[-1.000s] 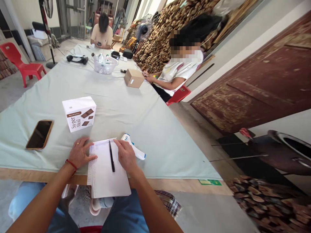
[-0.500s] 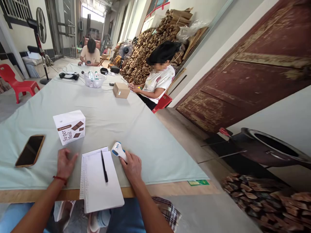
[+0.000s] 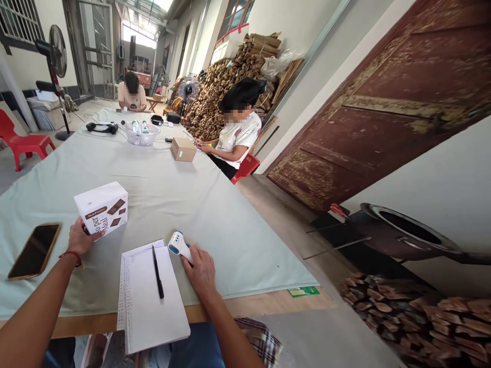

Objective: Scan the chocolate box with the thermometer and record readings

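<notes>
Left hand (image 3: 80, 237) has reached and now grips white box (image 3: 106, 205); right hand (image 3: 202, 268) grips thermometer (image 3: 178, 244) toward surface's (image 3: 264, 255) near edge. Both occupied; pen (image 3: 157, 273) unheld.

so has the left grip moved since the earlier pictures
Yes: against the notebook, the left grip has gone left and forward, to the white box.
</notes>
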Motion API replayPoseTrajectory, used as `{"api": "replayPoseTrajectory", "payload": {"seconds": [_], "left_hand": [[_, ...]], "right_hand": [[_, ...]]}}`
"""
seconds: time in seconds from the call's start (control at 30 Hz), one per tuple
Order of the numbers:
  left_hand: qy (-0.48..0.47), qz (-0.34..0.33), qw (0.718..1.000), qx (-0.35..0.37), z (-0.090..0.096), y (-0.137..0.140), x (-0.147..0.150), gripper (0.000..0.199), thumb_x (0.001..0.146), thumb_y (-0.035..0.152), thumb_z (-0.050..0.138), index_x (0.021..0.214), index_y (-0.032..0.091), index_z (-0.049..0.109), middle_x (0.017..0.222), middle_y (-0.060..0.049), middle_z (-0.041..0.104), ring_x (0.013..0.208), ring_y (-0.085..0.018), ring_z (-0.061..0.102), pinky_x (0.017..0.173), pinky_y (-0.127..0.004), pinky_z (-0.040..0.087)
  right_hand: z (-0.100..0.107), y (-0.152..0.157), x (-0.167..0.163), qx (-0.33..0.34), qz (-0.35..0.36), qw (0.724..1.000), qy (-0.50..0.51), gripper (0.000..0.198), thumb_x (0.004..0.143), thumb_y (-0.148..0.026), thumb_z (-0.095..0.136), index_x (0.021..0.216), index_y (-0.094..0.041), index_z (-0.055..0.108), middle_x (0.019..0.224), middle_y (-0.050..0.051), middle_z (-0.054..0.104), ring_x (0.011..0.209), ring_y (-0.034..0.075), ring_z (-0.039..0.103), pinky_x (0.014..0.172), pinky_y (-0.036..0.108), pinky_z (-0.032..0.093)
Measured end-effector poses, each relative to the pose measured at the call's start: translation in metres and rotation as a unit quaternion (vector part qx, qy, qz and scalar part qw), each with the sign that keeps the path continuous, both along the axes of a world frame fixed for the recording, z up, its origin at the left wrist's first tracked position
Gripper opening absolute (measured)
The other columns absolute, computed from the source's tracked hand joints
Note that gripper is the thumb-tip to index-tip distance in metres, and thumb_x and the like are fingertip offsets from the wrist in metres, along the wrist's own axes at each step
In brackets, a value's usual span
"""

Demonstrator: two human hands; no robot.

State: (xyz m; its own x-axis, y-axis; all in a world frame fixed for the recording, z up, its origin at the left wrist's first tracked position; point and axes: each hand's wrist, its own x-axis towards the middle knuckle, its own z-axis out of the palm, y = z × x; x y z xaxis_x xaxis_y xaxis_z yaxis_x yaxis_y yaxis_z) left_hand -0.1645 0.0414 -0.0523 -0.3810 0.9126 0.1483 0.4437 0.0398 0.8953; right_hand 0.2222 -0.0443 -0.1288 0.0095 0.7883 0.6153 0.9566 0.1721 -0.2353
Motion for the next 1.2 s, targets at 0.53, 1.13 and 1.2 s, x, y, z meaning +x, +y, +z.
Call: {"api": "replayPoseTrajectory", "payload": {"seconds": [0.53,1.13,1.2], "left_hand": [[-0.135,0.017,0.991,-0.014,0.006,-0.096,0.024,0.073,0.054,0.066,0.071,0.106,0.016,0.058,0.108,-0.013,0.07,0.104,-0.034,0.062,0.091,-0.046,0.05],[-0.114,-0.029,0.993,0.014,-0.007,-0.097,0.032,0.08,0.063,0.066,0.069,0.12,0.012,0.054,0.112,-0.015,0.069,0.102,-0.03,0.065,0.09,-0.043,0.051],[-0.111,-0.049,0.992,0.019,-0.005,-0.098,0.033,0.076,0.067,0.066,0.067,0.12,0.013,0.055,0.113,-0.014,0.07,0.102,-0.03,0.065,0.089,-0.041,0.052]], "right_hand": [[0.023,-0.011,-0.012,0.016,0.011,0.899,0.437,0.06,0.078,-0.056,0.065,0.124,-0.019,0.06,0.112,0.012,0.066,0.103,0.026,0.059,0.091,0.041,0.046],[0.118,-0.033,-0.172,-0.333,0.197,0.662,0.641,0.034,0.069,-0.051,0.065,0.067,-0.02,0.055,0.048,-0.005,0.047,0.047,0.01,0.036,0.049,0.025,0.029],[0.118,-0.026,-0.18,-0.315,0.197,0.686,0.625,0.033,0.07,-0.051,0.065,0.066,-0.02,0.054,0.049,-0.005,0.049,0.049,0.011,0.04,0.051,0.026,0.032]]}}
